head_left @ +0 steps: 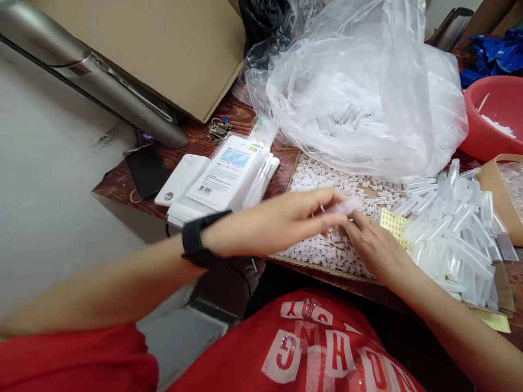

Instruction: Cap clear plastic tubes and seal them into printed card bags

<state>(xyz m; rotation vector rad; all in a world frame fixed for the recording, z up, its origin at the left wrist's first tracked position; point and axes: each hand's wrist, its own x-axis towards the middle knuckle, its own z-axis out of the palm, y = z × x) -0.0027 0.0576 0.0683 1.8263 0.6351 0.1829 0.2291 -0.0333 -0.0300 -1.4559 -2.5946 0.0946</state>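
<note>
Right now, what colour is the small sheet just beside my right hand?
The sheet is yellow with rows of small dark marks, shown in the head view.

My fingers (329, 221) are bare, a wide black band (194, 239) wraps my left wrist (214, 238), and my loose-sleeved red shirt (229, 362) carries chunky white blocks (271, 366) framing red capital letters (279, 356), some of them glittery.
</note>
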